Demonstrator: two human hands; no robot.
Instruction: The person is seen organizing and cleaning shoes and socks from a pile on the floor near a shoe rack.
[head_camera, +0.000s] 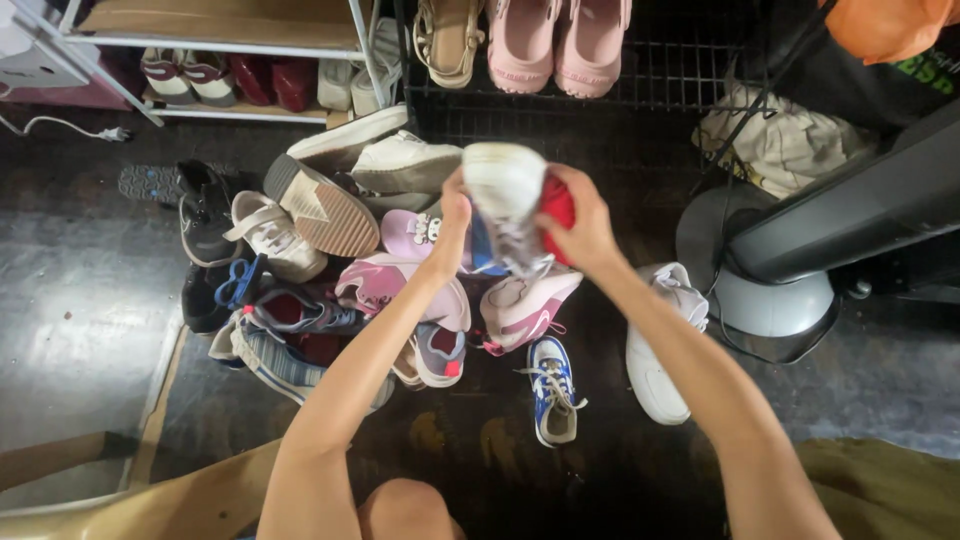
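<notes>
Sneaker (508, 205) sat at frame centre, slightly toward 12 o'clock, held up in the air above the shoe pile (340, 290): white toe cap pointing up, red side panel at its 3 o'clock, blue patch and grey laces lower down. Left hand (452, 215) gripped it from 9 o'clock, fingers curled closed against the side; right hand (580, 225) gripped it from 3 o'clock, fingers wrapped over the red panel. Both forearms ran in from 6 o'clock, a bare knee (405, 510) between them. Directly under the sneaker, at 6 o'clock: pink-and-white trainer (525, 305), lying on its side, with a small blue-and-white shoe (552, 390) further down at 6. Just beside those at 3 o'clock: white sneaker (660, 345) on the dark floor, apart from the pile. At 9 o'clock of the held sneaker the pile spread out: pink trainer (395, 285), lilac shoe (412, 232), upturned tan-soled shoe (322, 205), white shoe (270, 235), black shoe (205, 210), blue striped sneaker (270, 355), all overlapping, exact contacts hard to tell. At 12 o'clock: black wire rack (680, 70) carrying pink clogs (560, 40) and a beige sandal (448, 38). At 10 o'clock: white metal shelf (220, 42) with red and white shoes underneath. At 3 o'clock: grey round fan base (775, 300) with a dark column above it.
</notes>
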